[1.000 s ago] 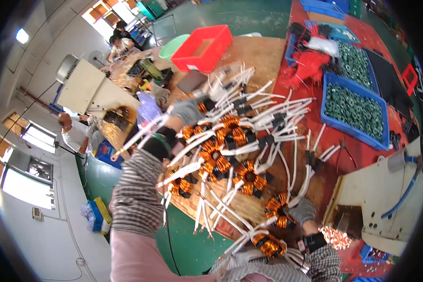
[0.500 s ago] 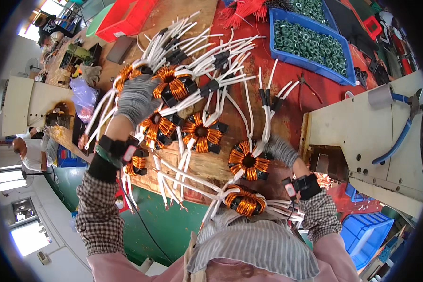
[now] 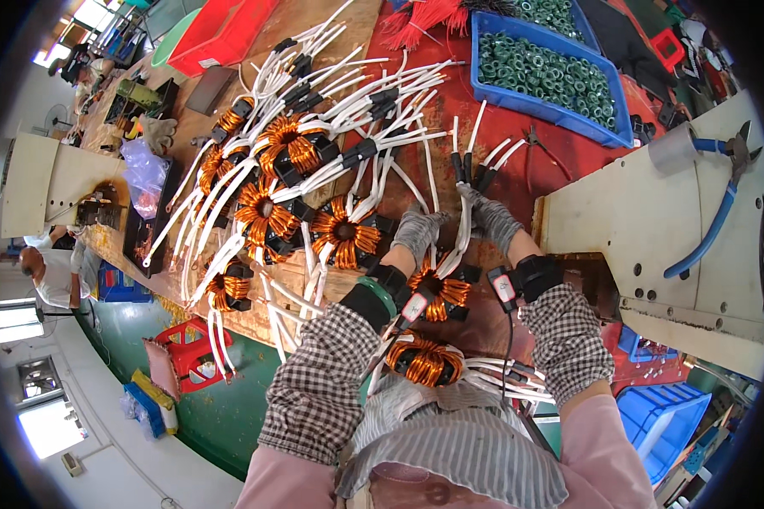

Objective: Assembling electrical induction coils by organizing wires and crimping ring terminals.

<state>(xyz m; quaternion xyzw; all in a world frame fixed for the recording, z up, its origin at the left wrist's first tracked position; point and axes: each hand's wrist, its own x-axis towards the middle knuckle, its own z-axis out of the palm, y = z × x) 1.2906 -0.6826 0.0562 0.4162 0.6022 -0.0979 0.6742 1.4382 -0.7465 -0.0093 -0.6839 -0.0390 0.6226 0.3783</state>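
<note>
Both my hands wear grey striped gloves. My left hand [image 3: 418,235] is closed at a white lead that rises from a copper-wound toroidal coil [image 3: 437,294]. Just to the right, my right hand [image 3: 494,219] grips the white leads [image 3: 464,222] of the same coil, below their black sleeves [image 3: 467,168]. The coil sits under my wrists, partly hidden by my left wrist. Another copper coil [image 3: 424,362] lies nearer to me, by the apron. To the left, several more coils [image 3: 345,231] lie bunched with their white leads [image 3: 390,97] fanned out.
Blue bins [image 3: 560,83] full of green rings stand at the back right, with pliers [image 3: 545,155] before them. A pale machine [image 3: 654,229] with blue-handled cutters [image 3: 721,208] flanks the right side. A red crate [image 3: 221,38] is at the back left. Another person [image 3: 51,276] is at far left.
My left hand has left the coils at the left and come across to the leads beside my right hand. My right hand has moved up along the leads.
</note>
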